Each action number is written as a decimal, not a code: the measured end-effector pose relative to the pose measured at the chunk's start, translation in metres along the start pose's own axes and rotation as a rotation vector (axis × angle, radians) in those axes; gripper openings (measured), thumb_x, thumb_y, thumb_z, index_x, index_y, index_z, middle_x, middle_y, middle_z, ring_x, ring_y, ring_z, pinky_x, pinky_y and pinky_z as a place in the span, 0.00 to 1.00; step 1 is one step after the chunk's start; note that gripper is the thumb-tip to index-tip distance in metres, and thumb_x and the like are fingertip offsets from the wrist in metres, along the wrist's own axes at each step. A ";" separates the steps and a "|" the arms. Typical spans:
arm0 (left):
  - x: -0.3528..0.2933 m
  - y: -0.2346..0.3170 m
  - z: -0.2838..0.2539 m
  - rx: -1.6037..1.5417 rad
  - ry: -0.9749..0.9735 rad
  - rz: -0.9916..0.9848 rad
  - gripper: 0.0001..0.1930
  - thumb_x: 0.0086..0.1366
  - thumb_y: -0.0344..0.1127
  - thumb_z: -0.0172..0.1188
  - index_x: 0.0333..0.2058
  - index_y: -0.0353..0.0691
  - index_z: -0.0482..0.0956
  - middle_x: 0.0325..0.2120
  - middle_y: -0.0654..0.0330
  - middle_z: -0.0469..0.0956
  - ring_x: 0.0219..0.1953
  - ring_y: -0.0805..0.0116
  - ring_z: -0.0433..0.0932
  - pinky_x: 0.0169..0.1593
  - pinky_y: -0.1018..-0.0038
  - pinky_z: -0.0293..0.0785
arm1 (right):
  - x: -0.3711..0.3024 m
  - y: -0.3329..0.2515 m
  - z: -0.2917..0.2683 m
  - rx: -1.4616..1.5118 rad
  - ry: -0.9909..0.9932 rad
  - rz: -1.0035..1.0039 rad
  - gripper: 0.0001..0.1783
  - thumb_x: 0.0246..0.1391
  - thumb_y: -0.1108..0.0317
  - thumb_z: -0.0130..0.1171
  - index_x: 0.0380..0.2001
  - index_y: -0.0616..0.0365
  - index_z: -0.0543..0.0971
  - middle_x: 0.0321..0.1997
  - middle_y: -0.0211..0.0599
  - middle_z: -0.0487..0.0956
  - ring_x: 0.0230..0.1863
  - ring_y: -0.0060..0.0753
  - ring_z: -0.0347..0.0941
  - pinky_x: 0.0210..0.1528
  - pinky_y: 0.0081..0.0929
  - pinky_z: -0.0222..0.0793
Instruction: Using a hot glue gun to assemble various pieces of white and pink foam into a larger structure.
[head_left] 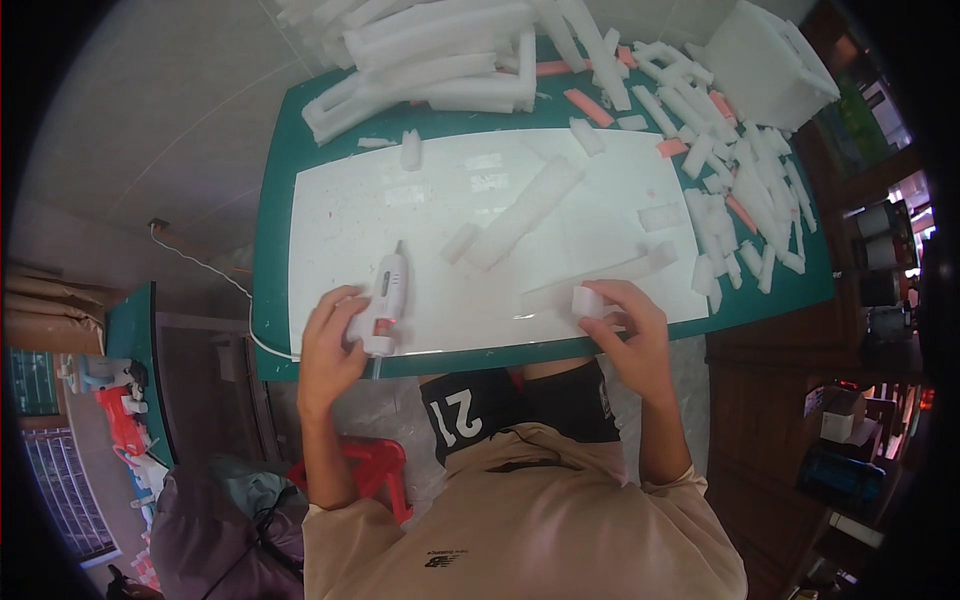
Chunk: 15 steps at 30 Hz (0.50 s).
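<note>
A white hot glue gun (392,290) with an orange-red trigger points away from me near the left front of the white board (440,190). My left hand (331,336) is closed around its handle. Toward the right front, my right hand (637,328) pinches a small white foam block (586,302) between thumb and fingers. Just beyond that hand, a thin foam strip (595,282) lies on the board. A longer foam strip (530,215) slants across the middle, with a short foam piece (461,243) at its near left end.
Foam frames (440,45) are stacked at the back of the green table (272,230). White and pink foam offcuts (755,185) pile up on the right, below a large foam box (775,65). A white cord (205,262) runs in from the left. A red stool (385,470) stands below.
</note>
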<state>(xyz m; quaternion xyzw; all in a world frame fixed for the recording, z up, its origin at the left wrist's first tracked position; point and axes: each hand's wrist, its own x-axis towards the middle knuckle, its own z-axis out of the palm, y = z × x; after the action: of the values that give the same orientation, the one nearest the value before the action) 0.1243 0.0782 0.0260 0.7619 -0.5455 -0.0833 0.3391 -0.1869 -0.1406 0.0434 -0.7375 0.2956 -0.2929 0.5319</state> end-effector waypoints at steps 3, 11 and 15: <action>0.001 0.000 -0.010 0.092 -0.070 -0.073 0.28 0.45 0.18 0.54 0.49 0.36 0.76 0.57 0.53 0.70 0.57 0.51 0.69 0.59 0.61 0.65 | 0.000 0.004 -0.008 -0.030 0.001 0.013 0.21 0.51 0.80 0.65 0.50 0.63 0.79 0.50 0.35 0.78 0.47 0.22 0.74 0.39 0.16 0.71; -0.009 0.025 -0.020 0.228 -0.030 -0.075 0.27 0.50 0.16 0.55 0.52 0.36 0.75 0.56 0.51 0.71 0.56 0.50 0.71 0.60 0.60 0.64 | 0.001 0.006 -0.009 -0.022 -0.006 0.023 0.20 0.52 0.79 0.66 0.50 0.62 0.79 0.50 0.35 0.78 0.47 0.23 0.74 0.39 0.16 0.71; -0.015 0.061 -0.011 0.115 0.143 0.058 0.22 0.55 0.18 0.58 0.51 0.36 0.76 0.50 0.50 0.77 0.50 0.49 0.75 0.56 0.61 0.70 | 0.002 0.006 -0.012 -0.046 0.007 0.008 0.20 0.51 0.78 0.66 0.49 0.60 0.80 0.48 0.37 0.79 0.43 0.26 0.75 0.39 0.18 0.73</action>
<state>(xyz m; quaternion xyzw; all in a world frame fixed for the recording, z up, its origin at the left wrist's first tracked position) 0.0765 0.0849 0.0676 0.7682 -0.5454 0.0128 0.3351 -0.1953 -0.1509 0.0410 -0.7474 0.3073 -0.2865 0.5148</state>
